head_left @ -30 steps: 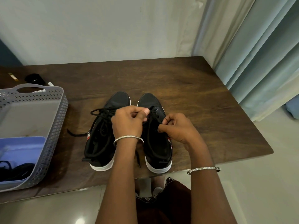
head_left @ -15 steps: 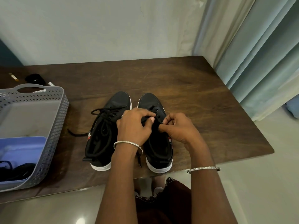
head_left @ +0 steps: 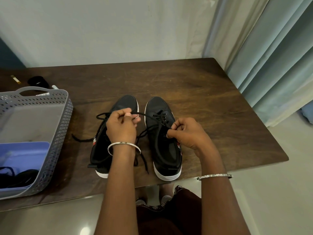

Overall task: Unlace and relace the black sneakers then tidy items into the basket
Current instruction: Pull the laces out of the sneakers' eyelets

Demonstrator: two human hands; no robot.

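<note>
Entry: right sneaker [head_left: 166,150], on the counter [head_left: 203,99] beside the left sneaker [head_left: 100,150]: in the last half second my left grip [head_left: 121,128], pinching the lace [head_left: 145,114], had drawn it up and leftward off the shoe, while the right grip [head_left: 188,134] pinched lace at the tongue, so I judged unlacing under way. Black on black hid which eyelets were freed; the basket [head_left: 55,133] was cut off at left.

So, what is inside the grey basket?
Inside the grey basket lies a blue tray with black cord-like items at its near end; the far part shows bare floor. Whatever is under the tray is covered.
</note>
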